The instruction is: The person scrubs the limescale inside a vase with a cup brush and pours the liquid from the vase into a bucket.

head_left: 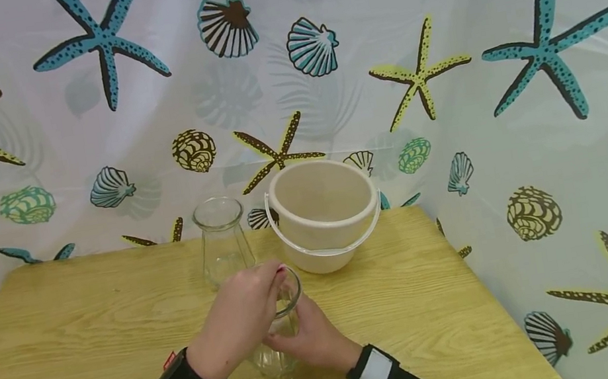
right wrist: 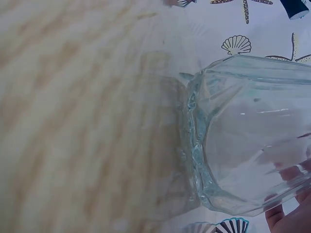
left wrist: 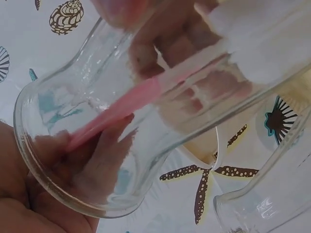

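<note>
Glass vase (head_left: 274, 357): right hand's (head_left: 318, 336) fingers clamped it.
Pink stick (left wrist: 136, 98): left hand's (head_left: 241, 317) fingers pinched it.
Bucket (head_left: 324, 237): stood at vase's one o'clock.

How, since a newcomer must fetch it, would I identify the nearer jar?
On the table stands a bucket. In front, the right hand grips the jar; unlike the other jar by the bucket, it has a pink stick inside.

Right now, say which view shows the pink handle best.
Left wrist: the pink handle shows lengthwise through the glass jar, held by the left hand. The head view gives only a pink speck at that hand; in the right wrist view, I cannot make it out.
</note>
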Demonstrator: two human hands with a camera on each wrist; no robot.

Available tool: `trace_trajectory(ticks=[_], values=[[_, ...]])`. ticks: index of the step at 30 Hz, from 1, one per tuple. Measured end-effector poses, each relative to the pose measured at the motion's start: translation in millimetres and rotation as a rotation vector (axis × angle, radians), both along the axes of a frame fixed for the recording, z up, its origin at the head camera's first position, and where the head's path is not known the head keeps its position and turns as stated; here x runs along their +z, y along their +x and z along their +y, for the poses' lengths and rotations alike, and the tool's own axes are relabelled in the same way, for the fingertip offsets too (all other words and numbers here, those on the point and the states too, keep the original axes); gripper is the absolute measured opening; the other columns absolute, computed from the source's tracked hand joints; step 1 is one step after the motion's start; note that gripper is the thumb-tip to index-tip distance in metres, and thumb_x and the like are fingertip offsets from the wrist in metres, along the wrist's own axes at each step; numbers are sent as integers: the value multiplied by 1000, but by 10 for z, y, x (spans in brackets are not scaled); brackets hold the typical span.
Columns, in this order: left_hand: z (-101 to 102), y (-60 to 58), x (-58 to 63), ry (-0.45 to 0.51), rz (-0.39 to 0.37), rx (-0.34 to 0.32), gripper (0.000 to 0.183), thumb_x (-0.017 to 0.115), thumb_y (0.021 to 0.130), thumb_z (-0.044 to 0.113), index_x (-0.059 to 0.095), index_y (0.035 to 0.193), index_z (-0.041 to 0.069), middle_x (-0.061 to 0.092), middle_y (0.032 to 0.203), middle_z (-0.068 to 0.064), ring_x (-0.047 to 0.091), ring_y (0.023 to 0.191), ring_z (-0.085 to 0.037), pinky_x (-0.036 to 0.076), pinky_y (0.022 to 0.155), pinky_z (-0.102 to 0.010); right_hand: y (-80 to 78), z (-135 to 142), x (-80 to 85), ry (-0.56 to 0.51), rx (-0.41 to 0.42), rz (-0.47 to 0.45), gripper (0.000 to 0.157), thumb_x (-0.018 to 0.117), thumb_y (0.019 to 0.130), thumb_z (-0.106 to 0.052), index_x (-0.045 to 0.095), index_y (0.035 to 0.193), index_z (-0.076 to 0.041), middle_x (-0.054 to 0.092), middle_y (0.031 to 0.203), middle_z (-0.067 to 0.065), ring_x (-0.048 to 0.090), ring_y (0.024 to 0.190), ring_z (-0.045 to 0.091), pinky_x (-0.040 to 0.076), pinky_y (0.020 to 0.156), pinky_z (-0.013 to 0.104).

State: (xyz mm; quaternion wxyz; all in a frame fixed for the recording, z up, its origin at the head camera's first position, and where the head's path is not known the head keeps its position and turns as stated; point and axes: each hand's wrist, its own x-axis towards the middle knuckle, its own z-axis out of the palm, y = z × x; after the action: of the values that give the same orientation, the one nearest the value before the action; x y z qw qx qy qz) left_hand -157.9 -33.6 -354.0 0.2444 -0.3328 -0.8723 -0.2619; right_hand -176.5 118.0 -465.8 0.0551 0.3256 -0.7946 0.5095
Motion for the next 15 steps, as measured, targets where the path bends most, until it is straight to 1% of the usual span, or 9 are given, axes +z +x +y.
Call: trace_trajectory(ticks=[4, 7, 11, 15], values=[[30, -14, -1, 45, -39, -25, 7, 59, 95, 10, 62, 89, 8, 56, 67, 5, 47, 55, -4, 45, 47, -22, -23, 5, -29, -38, 36, -28, 72, 71, 82, -38, 33, 142, -30, 46, 136, -10, 38, 124, 13, 33, 104, 47], [55, -7, -6, 58, -57, -37, 9, 59, 95, 10, 62, 86, 10, 55, 68, 5, 47, 57, -5, 45, 49, -22, -31, 5, -42, -53, 61, -27, 69, 72, 81, -33, 35, 140, -29, 48, 132, -9, 41, 121, 14, 34, 103, 44], [80, 9, -7, 72, -71, -43, 13, 58, 95, 11, 59, 82, 12, 49, 66, 6, 44, 56, -6, 43, 49, -23, -46, 8, -60, -52, 69, -15, 67, 71, 81, -28, 36, 138, -28, 49, 129, -8, 44, 117, 14, 37, 101, 40], [84, 24, 8, 90, -88, -55, 17, 59, 95, 11, 56, 78, 13, 46, 64, 5, 43, 56, -7, 41, 49, -23, -41, 16, -47, -41, 63, -16, 65, 70, 82, -30, 35, 137, -29, 48, 128, -9, 43, 116, 13, 38, 100, 39]])
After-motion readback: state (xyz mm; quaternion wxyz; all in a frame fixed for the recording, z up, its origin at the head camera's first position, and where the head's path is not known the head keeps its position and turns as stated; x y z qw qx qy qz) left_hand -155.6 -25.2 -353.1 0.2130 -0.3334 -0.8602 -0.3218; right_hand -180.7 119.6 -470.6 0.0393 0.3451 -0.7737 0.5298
